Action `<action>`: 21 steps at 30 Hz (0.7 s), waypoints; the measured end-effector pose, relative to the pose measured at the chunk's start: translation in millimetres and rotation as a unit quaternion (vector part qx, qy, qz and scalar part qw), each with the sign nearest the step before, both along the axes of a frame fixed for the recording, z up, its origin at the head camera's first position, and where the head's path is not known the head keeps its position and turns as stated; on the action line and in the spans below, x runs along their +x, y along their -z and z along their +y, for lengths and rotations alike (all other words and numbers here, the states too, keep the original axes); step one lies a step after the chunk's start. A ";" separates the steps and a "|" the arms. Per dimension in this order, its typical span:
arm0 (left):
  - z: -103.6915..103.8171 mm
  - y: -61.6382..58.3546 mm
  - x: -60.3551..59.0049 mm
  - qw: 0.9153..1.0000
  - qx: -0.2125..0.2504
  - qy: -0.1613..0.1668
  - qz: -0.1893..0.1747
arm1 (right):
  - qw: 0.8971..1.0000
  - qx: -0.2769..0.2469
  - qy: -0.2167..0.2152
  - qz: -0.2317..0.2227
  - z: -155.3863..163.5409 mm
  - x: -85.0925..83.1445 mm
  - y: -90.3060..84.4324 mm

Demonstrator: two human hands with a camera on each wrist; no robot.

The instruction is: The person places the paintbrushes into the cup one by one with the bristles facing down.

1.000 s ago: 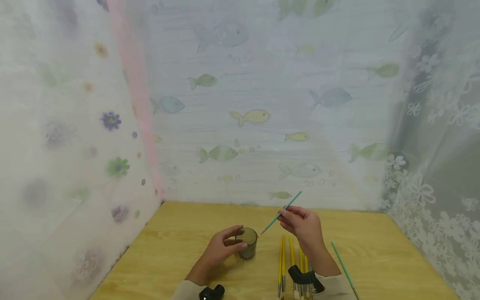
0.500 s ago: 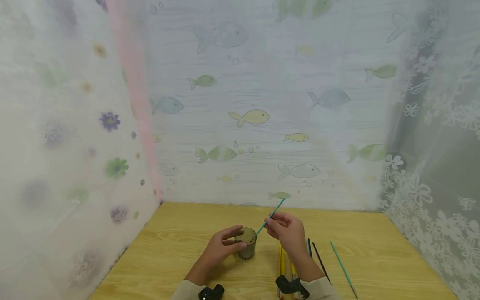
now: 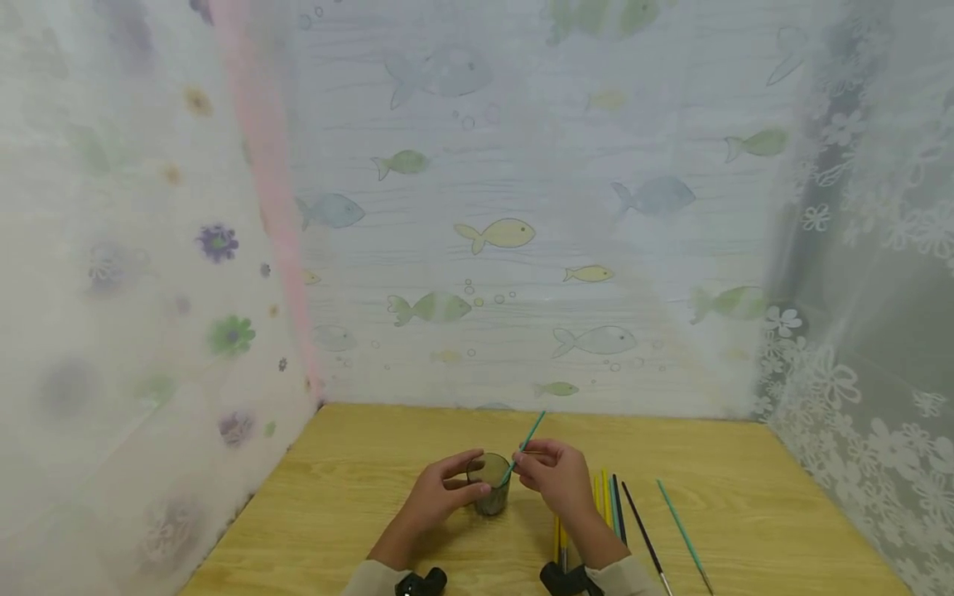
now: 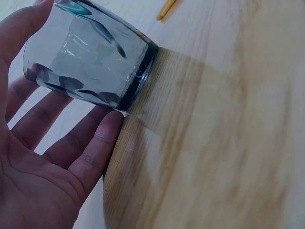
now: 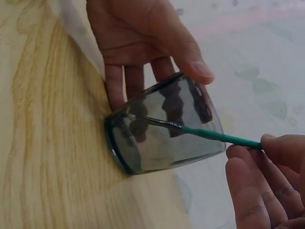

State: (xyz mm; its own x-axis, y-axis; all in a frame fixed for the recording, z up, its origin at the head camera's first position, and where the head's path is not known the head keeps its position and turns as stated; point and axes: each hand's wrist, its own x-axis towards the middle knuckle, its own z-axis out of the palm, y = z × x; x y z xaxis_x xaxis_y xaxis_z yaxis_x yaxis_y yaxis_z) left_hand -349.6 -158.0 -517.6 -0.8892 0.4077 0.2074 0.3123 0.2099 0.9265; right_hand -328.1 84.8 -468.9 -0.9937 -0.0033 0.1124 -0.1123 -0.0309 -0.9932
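A smoky grey drinking glass stands upright on the wooden table. My left hand holds it from the left, thumb on the near side and fingers around the far side, as the left wrist view of the glass also shows. From the right, my right hand pinches a thin teal paintbrush between thumb and fingertips. Bristles down, the paintbrush leans inside the glass; in the right wrist view its tip is near the bottom. Whether the tip touches the base I cannot tell.
Yellow-handled brushes lie on the table by my right forearm, which partly hides them. Right of these are a black-handled brush and a separate teal brush. A fish-print curtain hangs behind the table.
My right hand has moved left and down, bringing the paintbrush from beside the rim into the glass. The left hand and glass have stayed put. More of the loose brushes now show.
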 end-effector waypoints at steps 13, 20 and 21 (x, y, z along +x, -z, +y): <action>1.9 -1.9 2.3 1.000 0.002 -0.002 0.000 | 0.999 0.029 -0.008 0.017 0.4 0.7 5.6; 2.0 -0.7 0.7 1.000 0.000 -0.004 0.005 | 0.999 0.045 -0.006 0.018 2.4 -1.7 7.8; 1.8 -0.3 0.7 1.000 -0.002 -0.005 0.005 | 0.999 0.047 -0.006 0.017 2.3 -1.6 7.6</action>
State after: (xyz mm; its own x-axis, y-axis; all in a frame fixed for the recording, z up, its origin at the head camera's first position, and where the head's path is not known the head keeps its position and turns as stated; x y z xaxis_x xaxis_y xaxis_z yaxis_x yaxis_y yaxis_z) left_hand -348.9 -156.2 -517.2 -0.8914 0.3988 0.2152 0.3198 0.2171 0.9223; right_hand -329.7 87.2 -476.5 -0.9890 -0.0277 0.1454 -0.1469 0.0612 -0.9873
